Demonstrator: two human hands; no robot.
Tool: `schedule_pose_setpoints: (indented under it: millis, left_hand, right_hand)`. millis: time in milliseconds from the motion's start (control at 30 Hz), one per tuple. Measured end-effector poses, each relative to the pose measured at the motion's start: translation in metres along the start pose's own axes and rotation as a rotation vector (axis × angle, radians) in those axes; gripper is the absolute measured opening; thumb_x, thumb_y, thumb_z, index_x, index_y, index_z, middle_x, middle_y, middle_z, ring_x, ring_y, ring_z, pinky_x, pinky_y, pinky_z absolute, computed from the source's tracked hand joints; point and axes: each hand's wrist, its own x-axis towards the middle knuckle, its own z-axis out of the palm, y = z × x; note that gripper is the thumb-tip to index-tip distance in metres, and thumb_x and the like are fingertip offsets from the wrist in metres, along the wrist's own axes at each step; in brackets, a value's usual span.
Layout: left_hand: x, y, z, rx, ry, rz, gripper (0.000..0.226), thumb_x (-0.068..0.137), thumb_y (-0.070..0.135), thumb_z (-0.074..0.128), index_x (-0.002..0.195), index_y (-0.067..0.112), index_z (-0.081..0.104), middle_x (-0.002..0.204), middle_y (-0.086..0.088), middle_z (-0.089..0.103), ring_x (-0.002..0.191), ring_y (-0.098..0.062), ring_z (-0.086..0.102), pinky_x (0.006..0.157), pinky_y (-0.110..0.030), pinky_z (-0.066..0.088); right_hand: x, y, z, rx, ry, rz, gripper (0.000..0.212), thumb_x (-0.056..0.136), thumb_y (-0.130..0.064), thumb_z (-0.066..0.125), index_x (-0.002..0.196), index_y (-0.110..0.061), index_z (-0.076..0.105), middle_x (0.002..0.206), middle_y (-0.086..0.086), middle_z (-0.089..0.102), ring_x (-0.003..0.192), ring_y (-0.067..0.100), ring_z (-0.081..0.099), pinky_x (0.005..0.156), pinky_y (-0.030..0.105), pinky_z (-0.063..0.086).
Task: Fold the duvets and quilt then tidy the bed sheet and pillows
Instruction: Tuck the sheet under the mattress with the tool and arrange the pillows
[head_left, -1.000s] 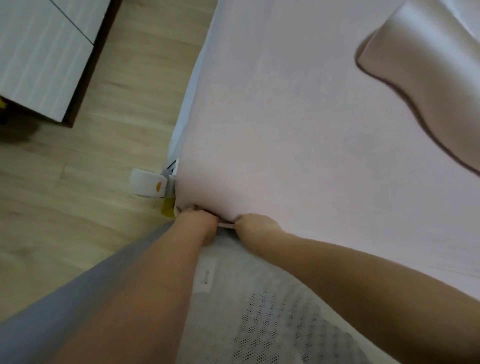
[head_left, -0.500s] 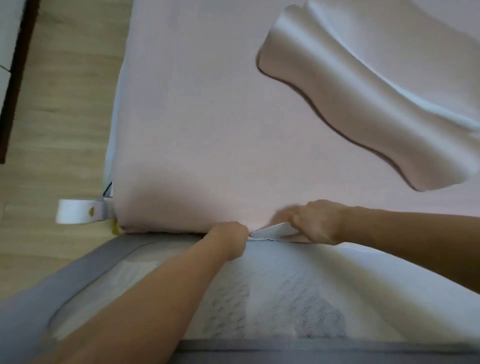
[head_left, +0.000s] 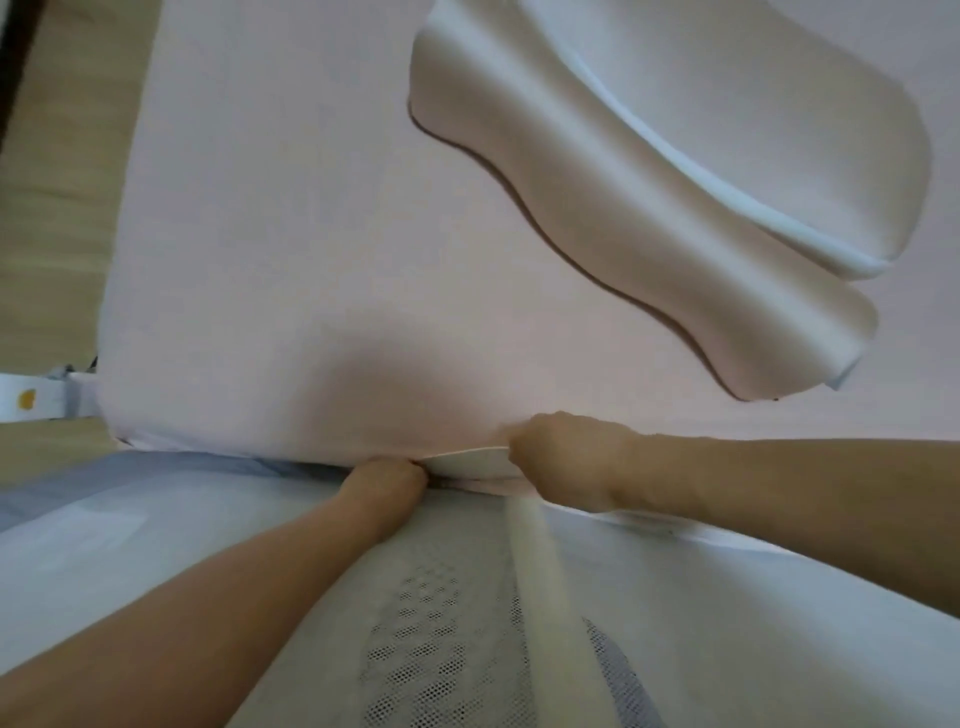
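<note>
1. The pale pink bed sheet (head_left: 322, 249) is stretched flat over the mattress and fills most of the view; its near edge runs along the mesh bed rail (head_left: 431, 639).
2. The left hand (head_left: 387, 480) is pushed down at that near edge, between the mattress and the rail. Its fingers are tucked out of sight, so what they hold, if anything, cannot be told.
3. The right hand (head_left: 566, 457) sits just beside the left one, fingers curled round the sheet's edge, where a thin white layer (head_left: 467, 460) shows beneath the pink fabric.
4. A contoured pillow (head_left: 675, 197) in a pale cover lies on the sheet, apart from both hands.
5. A white strap (head_left: 31, 402) with an orange mark juts out at the bed's left corner, over the wooden floor (head_left: 62, 208).
</note>
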Motion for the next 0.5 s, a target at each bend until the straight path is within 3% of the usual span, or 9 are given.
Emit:
schedule_pose_setpoints:
  millis: [167,300,400,500]
  left_hand:
    - [-0.001,0.008,-0.002,0.068,0.147,0.092,0.034,0.1,0.028,0.038,0.106,0.011,0.066,0.107,-0.011,0.069,0.097,-0.032,0.065,0.075,-0.037,0.049]
    - [0.001,0.012,-0.008,0.077,0.436,0.29,0.048,0.086,0.046,0.04,0.059,0.018,0.067,0.06,0.001,0.066,0.054,-0.02,0.065,0.045,-0.022,0.044]
    - [0.001,0.033,-0.027,0.114,0.543,0.32,0.027,0.067,0.039,0.065,0.049,0.019,0.063,0.053,0.005,0.063,0.048,-0.016,0.061,0.044,-0.02,0.041]
    - [0.007,0.048,-0.026,0.023,0.439,0.326,0.011,0.055,0.017,0.075,0.053,0.015,0.064,0.057,0.0,0.065,0.05,-0.022,0.063,0.046,-0.024,0.048]
  right_hand:
    - [-0.012,0.031,0.011,-0.001,0.164,-0.084,0.024,0.096,-0.026,0.037,0.108,-0.023,0.057,0.1,0.004,0.065,0.083,0.029,0.063,0.075,0.037,0.053]
    - [-0.026,0.052,0.006,0.026,0.29,-0.082,0.032,0.102,-0.036,0.025,0.107,-0.019,0.051,0.1,0.01,0.065,0.092,0.035,0.06,0.074,0.035,0.043]
    - [-0.038,0.058,0.011,0.016,0.369,-0.055,0.028,0.102,-0.037,0.025,0.103,-0.02,0.048,0.098,0.014,0.065,0.09,0.037,0.059,0.067,0.034,0.032]
    - [-0.041,0.057,0.013,-0.021,0.343,-0.023,0.031,0.102,-0.039,0.024,0.112,-0.021,0.048,0.103,0.012,0.065,0.094,0.035,0.06,0.07,0.034,0.033]
